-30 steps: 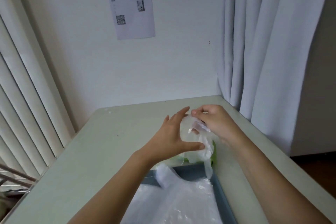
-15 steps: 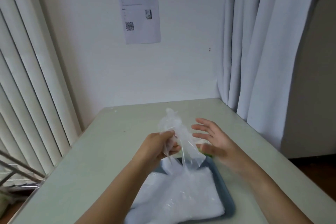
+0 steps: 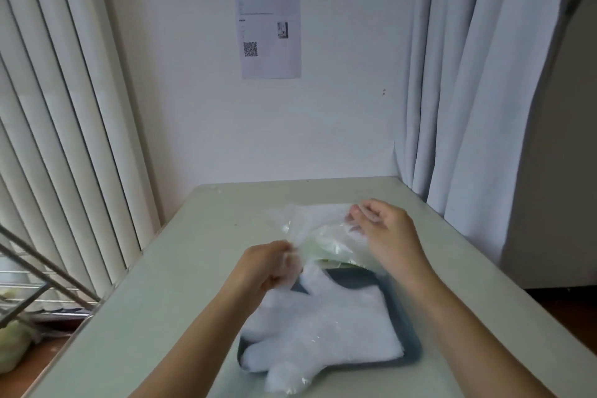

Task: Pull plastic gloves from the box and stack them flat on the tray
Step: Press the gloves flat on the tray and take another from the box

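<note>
A single clear plastic glove is being held spread out above the far end of the tray. Its near left corner is being pinched by the curled fingers of the left hand, and its far right edge is being pinched between thumb and fingertips of the right hand. Half a second earlier the glove was being held bunched and upright by the left hand alone, with the right hand open beside it; it is now being stretched wide between both hands.

A stack of gloves is being carried flat by the dark grey tray, with its finger ends overhanging the near left rim onto the pale green table. The glove box is being shown only as a green edge through the held film, just beyond the tray.

A printed sheet is being displayed on the wall. A QR code is being shown on it; its text is too small to be read. No brand is being shown legibly anywhere.
</note>
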The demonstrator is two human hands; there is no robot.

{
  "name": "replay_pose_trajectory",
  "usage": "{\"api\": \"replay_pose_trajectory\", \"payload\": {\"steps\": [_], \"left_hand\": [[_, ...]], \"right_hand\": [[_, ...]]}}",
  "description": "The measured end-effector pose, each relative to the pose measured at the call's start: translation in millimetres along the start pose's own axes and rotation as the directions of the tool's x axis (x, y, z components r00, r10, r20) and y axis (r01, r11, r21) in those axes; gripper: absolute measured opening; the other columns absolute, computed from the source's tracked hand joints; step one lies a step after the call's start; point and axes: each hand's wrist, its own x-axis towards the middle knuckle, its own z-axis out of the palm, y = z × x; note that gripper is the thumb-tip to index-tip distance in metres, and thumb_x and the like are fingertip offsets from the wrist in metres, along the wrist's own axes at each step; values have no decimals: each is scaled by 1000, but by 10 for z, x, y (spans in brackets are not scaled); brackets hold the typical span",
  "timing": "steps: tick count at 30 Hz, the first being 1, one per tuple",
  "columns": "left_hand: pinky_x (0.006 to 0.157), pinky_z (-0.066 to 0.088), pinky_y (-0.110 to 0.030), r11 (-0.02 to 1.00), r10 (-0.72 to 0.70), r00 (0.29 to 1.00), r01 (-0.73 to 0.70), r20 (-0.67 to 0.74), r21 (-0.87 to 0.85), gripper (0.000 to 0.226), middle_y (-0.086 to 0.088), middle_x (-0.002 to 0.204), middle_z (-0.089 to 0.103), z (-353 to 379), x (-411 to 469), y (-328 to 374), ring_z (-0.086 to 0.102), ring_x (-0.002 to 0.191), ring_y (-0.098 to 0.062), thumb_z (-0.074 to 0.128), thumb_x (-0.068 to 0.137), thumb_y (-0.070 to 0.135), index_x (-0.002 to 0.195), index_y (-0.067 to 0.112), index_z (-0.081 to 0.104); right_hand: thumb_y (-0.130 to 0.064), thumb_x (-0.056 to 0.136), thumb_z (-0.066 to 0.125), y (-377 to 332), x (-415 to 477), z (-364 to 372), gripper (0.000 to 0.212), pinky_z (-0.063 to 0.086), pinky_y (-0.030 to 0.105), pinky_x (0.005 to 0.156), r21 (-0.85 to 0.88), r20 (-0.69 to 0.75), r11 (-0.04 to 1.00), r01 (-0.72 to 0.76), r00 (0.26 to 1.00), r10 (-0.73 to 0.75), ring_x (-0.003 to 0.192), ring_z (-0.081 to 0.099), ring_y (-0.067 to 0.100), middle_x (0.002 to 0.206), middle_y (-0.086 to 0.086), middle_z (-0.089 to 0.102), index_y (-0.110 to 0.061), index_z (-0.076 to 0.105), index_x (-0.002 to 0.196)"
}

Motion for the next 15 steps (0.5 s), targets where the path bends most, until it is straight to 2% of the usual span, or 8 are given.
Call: {"api": "replay_pose_trajectory", "payload": {"steps": [2,4,6,8,11,13,15], "left_hand": [[70,51,-34,999,29,997,-32,-75,-39,24,-11,81,69,-176,44,13,64,69,-23,49,98,20,96,2,66],[83,50,-35,985,170,979,-168,-112,26,34,-5,100,70,-305,25,52,67,88,-19,49,97,41,109,11,62],[94,44,-30,921,355,935,-347,-13,179,53,7,115,64,-314,-96,135,61,105,-8,54,83,66,116,25,57],[92,38,-20,821,463,876,-481,133,308,72,21,118,56,-214,-260,236,51,109,8,61,69,76,126,34,50],[87,34,-8,664,506,800,-599,322,447,80,30,121,51,16,-381,273,45,114,15,71,66,68,134,40,42],[83,37,-4,570,524,760,-649,385,505,59,31,114,55,123,-388,237,48,107,18,73,75,52,127,36,49],[81,48,-16,511,544,738,-669,400,540,28,21,100,66,187,-364,220,59,92,9,70,84,37,107,22,63]], "right_hand": [[-23,88,66,-156,97,-107,27,47,20,65,-103,117,994,-22,993,34,60,63,7,63,-5,68,-4,66,70],[-29,84,72,-327,156,-187,28,44,17,53,-194,249,979,-58,963,106,45,57,4,52,-8,63,-10,66,64],[-34,82,74,-488,202,-242,28,39,12,43,-356,354,934,-34,920,168,36,47,3,43,-10,55,-18,65,61],[-39,80,74,-640,228,-263,31,34,12,38,-497,424,867,32,881,211,33,40,5,39,-10,47,-17,66,61],[-44,79,73,-798,220,-203,32,39,15,44,-606,490,783,137,840,232,42,45,8,55,-3,58,-14,71,68],[-45,79,71,-855,212,-155,31,39,15,46,-624,530,759,184,814,239,48,48,11,67,2,67,-15,74,77],[-45,81,71,-898,210,-156,28,39,17,46,-606,565,770,197,789,242,49,47,11,71,5,70,-18,76,80]]}}
